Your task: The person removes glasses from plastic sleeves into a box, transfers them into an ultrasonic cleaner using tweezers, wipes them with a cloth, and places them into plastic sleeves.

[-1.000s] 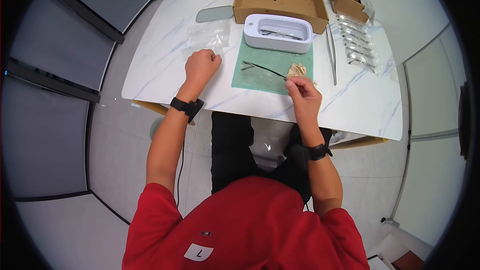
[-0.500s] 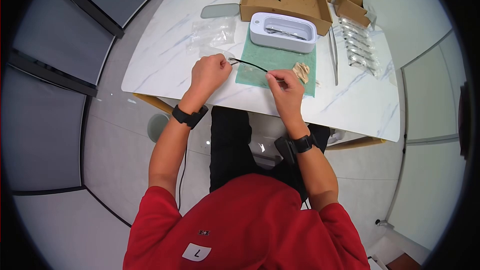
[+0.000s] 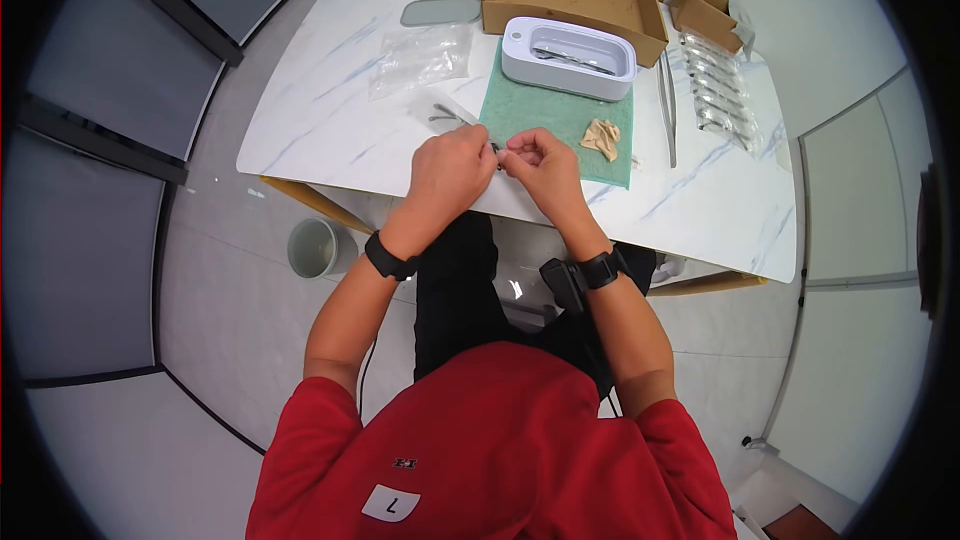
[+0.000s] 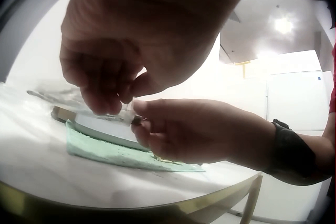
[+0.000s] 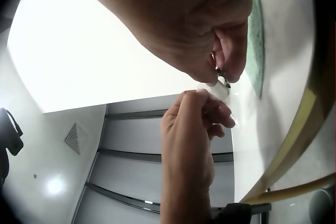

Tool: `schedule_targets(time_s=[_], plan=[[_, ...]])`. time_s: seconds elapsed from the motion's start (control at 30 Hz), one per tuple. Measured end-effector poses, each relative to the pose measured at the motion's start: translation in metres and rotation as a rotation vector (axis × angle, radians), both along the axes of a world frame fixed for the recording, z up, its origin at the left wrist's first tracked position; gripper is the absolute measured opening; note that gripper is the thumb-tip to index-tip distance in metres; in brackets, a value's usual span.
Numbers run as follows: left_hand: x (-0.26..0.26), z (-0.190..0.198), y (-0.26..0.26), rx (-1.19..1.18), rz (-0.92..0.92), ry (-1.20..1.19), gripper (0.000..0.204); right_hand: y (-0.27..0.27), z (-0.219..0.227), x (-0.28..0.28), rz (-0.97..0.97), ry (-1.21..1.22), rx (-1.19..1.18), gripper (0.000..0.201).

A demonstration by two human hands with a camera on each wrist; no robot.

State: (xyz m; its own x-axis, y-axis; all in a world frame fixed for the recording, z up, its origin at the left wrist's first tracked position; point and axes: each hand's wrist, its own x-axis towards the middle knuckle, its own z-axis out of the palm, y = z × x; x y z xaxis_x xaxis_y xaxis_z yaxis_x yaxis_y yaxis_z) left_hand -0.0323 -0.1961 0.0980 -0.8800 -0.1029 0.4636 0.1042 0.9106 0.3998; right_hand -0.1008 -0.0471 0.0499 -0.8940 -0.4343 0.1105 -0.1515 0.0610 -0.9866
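Observation:
In the head view a pair of eyeglasses (image 3: 443,116) lies partly inside a clear plastic bag (image 3: 425,103), its temple tips showing beyond my left hand. My left hand (image 3: 450,172) pinches the bag near its mouth, fingers curled. Close beside it, my right hand (image 3: 548,168) pinches the near end of the glasses between thumb and fingers. The left wrist view has both sets of fingertips meeting at the clear film (image 4: 126,112). A small dark part of the glasses (image 5: 224,81) shows under the right fingertips in the right wrist view; the hands hide the rest.
A white ultrasonic cleaner (image 3: 515,65) with glasses inside stands on a green towel (image 3: 560,120), near a crumpled beige cloth (image 3: 601,140). Behind are a cardboard box (image 3: 640,30) and a grey lid (image 3: 440,11). Long tweezers (image 3: 668,115) and bagged glasses (image 3: 722,90) lie right.
My right hand has brought the glasses leftward off the towel to my left hand. The temples have passed into the clear bag, and the two hands now meet at the table's front.

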Motion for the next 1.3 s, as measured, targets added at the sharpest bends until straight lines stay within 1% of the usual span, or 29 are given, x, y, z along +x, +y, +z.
schedule_targets(time_s=[0.03, 0.1, 0.13, 0.2, 0.33, 0.4, 0.43, 0.47, 0.5, 0.53, 0.57, 0.63, 0.67, 0.73, 0.77, 0.83, 0.87, 0.93, 0.97, 1.03, 1.07, 1.13, 1.17, 1.23, 1.27, 1.3], plan=[[0.001, 0.0, 0.004, 0.002, 0.002, 0.001, 0.016, -0.001, 0.0, 0.0, 0.002, 0.001, 0.002, 0.018], [0.003, -0.001, 0.013, 0.012, -0.029, -0.008, 0.013, -0.003, 0.001, -0.001, -0.069, 0.174, 0.116, 0.018], [0.003, -0.002, 0.018, 0.013, -0.028, -0.009, 0.013, -0.003, -0.001, -0.002, -0.068, 0.173, 0.118, 0.018], [0.004, -0.006, 0.025, 0.086, -0.112, 0.07, 0.011, -0.004, -0.008, -0.004, -0.068, 0.073, -0.017, 0.018], [0.008, -0.007, 0.027, 0.182, -0.127, 0.077, 0.012, 0.004, -0.012, -0.008, -0.051, 0.124, 0.0, 0.017], [0.014, -0.011, 0.014, 0.435, -0.062, 0.067, 0.02, 0.013, -0.008, -0.011, -0.104, -0.084, -0.055, 0.015], [0.019, -0.01, 0.005, 0.487, 0.009, 0.03, 0.028, 0.018, -0.006, -0.013, -0.086, -0.088, -0.122, 0.015], [0.021, -0.017, -0.006, 0.486, 0.004, 0.027, 0.028, 0.023, 0.001, -0.011, -0.092, -0.089, -0.123, 0.015], [0.02, -0.029, -0.018, 0.725, 0.068, 0.01, 0.025, 0.029, 0.011, -0.009, -0.061, -0.127, -0.175, 0.016], [0.02, -0.028, -0.021, 0.964, 0.135, -0.009, 0.023, 0.034, 0.019, -0.008, -0.03, -0.164, -0.225, 0.016], [0.02, -0.028, -0.023, 0.967, 0.13, -0.011, 0.023, 0.038, 0.022, -0.009, -0.035, -0.163, -0.223, 0.016], [0.022, -0.022, -0.026, 1.425, 0.091, -0.13, 0.031, 0.045, 0.027, -0.009, 0.049, -0.187, -0.208, 0.016], [0.022, -0.021, -0.026, 1.426, 0.089, -0.132, 0.031, 0.047, 0.03, -0.009, 0.047, -0.188, -0.207, 0.016], [0.02, -0.02, -0.026, 1.683, -0.115, -0.306, 0.03, 0.051, 0.034, -0.009, 0.175, -0.197, -0.191, 0.017], [0.018, -0.023, -0.026, 1.683, -0.123, -0.311, 0.03, 0.055, 0.033, -0.012, 0.168, -0.194, -0.19, 0.017], [0.015, -0.03, -0.023, 1.681, -0.134, -0.27, 0.027, 0.067, 0.032, -0.017, 0.274, -0.259, -0.164, 0.018], [0.014, -0.031, -0.021, 1.685, -0.14, -0.274, 0.027, 0.074, 0.033, -0.018, 0.268, -0.258, -0.161, 0.018], [0.014, -0.031, -0.015, 1.71, -0.091, -0.211, 0.027, 0.084, 0.035, -0.019, 0.097, -0.517, -0.381, 0.029], [0.016, -0.031, -0.011, 1.715, -0.1, -0.215, 0.027, 0.086, 0.034, -0.018, 0.089, -0.513, -0.377, 0.029], [0.013, -0.03, 0.003, 1.691, -0.055, -0.185, 0.026, 0.091, 0.029, -0.013, 0.02, -0.462, -0.377, 0.037], [0.011, -0.032, 0.009, 1.703, -0.096, -0.215, 0.026, 0.092, 0.026, -0.007, 0.058, -0.4, -0.383, 0.045], [0.009, -0.037, 0.02, 1.647, -0.118, -0.266, 0.029, 0.09, 0.025, -0.002, 0.017, -0.257, -0.267, 0.043], [0.008, -0.035, 0.028, 1.655, -0.154, -0.294, 0.029, 0.098, 0.027, -0.002, -0.023, -0.247, -0.258, 0.043], [0.009, -0.029, 0.037, 1.545, -0.246, -0.346, 0.03, 0.11, 0.03, -0.005, -0.061, -0.207, -0.181, 0.04], [0.008, -0.029, 0.039, 1.545, -0.262, -0.354, 0.03, 0.121, 0.034, -0.008, -0.077, -0.201, -0.18, 0.04], [0.007, -0.029, 0.04, 1.41, -0.244, -0.322, 0.03, 0.138, 0.04, -0.013, -0.122, -0.153, -0.166, 0.037]])
